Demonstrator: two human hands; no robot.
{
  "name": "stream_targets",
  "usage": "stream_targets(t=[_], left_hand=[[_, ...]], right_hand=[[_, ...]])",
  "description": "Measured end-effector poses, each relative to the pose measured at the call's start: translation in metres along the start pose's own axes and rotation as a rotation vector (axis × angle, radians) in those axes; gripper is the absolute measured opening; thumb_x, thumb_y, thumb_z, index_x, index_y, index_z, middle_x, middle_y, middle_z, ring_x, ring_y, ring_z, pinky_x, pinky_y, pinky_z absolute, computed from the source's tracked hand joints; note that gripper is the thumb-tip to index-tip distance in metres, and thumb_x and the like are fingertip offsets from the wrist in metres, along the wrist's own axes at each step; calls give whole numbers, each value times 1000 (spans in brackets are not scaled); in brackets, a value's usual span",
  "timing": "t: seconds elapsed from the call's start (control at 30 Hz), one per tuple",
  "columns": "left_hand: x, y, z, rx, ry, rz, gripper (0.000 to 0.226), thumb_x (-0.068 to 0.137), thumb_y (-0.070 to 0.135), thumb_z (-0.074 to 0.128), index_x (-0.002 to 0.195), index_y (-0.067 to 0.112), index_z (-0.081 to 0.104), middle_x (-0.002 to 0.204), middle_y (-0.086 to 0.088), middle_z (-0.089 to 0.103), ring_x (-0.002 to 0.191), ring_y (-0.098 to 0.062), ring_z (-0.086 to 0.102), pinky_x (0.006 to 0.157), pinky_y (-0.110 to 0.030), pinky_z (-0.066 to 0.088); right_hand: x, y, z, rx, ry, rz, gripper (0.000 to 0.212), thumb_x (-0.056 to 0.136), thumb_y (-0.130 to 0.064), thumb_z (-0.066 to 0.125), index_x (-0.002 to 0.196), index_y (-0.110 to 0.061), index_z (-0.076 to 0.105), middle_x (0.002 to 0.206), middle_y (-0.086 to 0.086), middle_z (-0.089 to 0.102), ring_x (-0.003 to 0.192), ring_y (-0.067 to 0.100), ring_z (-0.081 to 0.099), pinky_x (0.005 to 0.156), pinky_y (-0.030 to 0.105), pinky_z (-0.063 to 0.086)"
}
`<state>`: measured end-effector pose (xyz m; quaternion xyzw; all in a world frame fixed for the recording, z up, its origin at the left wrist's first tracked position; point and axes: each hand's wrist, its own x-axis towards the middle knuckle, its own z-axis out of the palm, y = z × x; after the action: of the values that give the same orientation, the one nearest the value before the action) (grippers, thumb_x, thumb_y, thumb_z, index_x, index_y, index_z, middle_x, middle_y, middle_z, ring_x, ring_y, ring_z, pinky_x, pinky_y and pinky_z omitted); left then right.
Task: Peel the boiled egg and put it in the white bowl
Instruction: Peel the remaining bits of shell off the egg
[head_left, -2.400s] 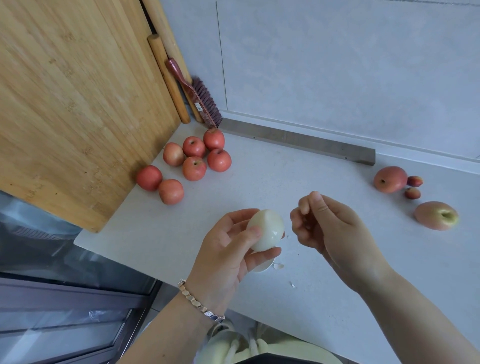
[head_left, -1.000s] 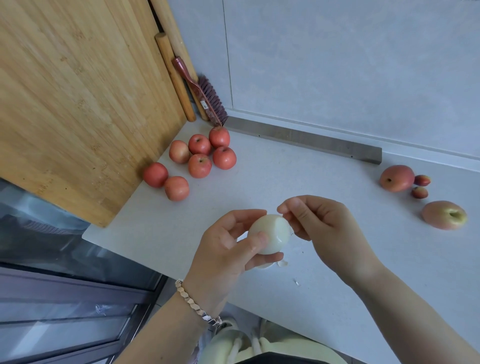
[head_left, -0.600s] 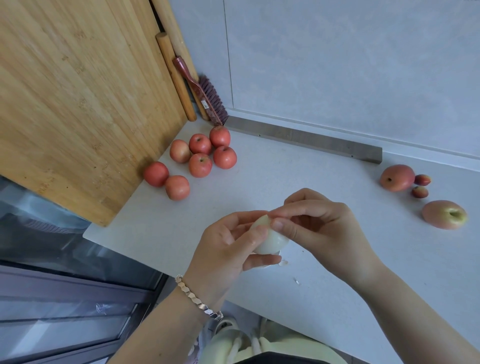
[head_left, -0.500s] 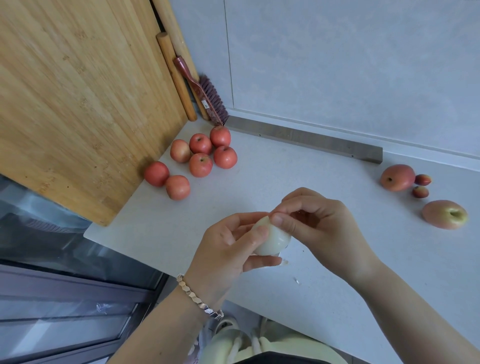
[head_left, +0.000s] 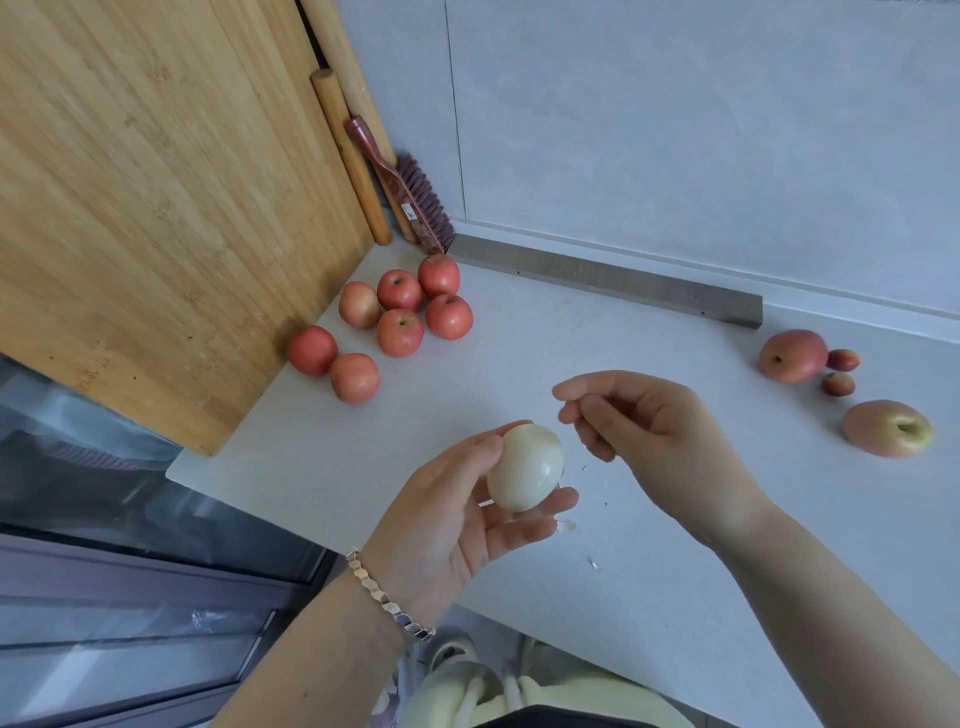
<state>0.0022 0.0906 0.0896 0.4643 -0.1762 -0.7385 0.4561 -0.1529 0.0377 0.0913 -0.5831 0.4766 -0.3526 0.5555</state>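
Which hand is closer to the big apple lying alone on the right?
The right hand. It hangs above the counter just left of the big apple, with bare counter between them. The left hand is farther left, holding the egg.

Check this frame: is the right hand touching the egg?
No, the right hand is held apart from the egg, which rests in the left hand alone, with bare counter showing between them.
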Motion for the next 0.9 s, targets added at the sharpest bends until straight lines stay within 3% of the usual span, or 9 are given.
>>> stream_targets(t=[0.1,0.23,0.43,0.53,0.63,0.73,0.8,0.9], left_hand=[[0,-1,-1,66,-15,-1,31,92,22,40,103,5,63,93,-21,69,65,-26,72,45,-23,55],[1,-1,-1,130,-26,-6,30,92,23,39,101,5,63,92,-19,70,63,-23,71,43,-23,54],[0,-1,1,120,-38,-59,30,92,21,40,92,7,66,86,-14,71,64,-24,71,42,-22,52],[0,-3,2,40,-56,-122,29,89,24,44,92,7,67,80,-14,73,64,-23,71,42,-21,53],[1,0,3,-233,-82,-243,29,75,28,62,100,14,67,87,-20,71,69,-27,72,43,-25,55],[3,3,2,-477,-117,-295,27,67,24,76,88,9,74,88,-23,72,74,-31,73,47,-32,58],[6,2,1,-490,-77,-296,36,70,30,69,84,-2,71,85,-24,72,69,-29,73,48,-33,58],[8,-1,0,-453,-45,-294,42,70,30,54,96,-2,58,82,-21,72,65,-25,73,49,-32,58]], right_hand=[[1,-7,1,40,-63,21,23,83,-4,57,80,-22,71,65,-11,68,56,-1,55,60,11,45],[5,-9,3,72,-134,48,13,71,-10,73,74,-23,74,74,-2,73,73,11,65,73,23,53],[12,-5,2,141,-179,131,15,70,-1,71,69,-16,72,58,-7,71,58,3,65,57,10,49],[13,-2,3,114,-150,143,16,71,-6,71,68,-21,72,56,-9,69,57,5,59,56,12,47],[13,3,0,136,7,141,14,75,-10,69,71,-23,72,57,-9,66,62,11,52,58,15,47],[10,3,-3,131,90,91,12,79,-15,65,72,-22,71,52,-12,61,58,10,47,64,20,46],[6,0,-2,63,67,31,13,82,-18,61,73,-23,70,49,-18,60,51,2,46,60,14,44],[4,-6,3,-28,-3,-17,10,80,-21,63,75,-26,70,55,-20,65,54,-4,55,57,6,43]])
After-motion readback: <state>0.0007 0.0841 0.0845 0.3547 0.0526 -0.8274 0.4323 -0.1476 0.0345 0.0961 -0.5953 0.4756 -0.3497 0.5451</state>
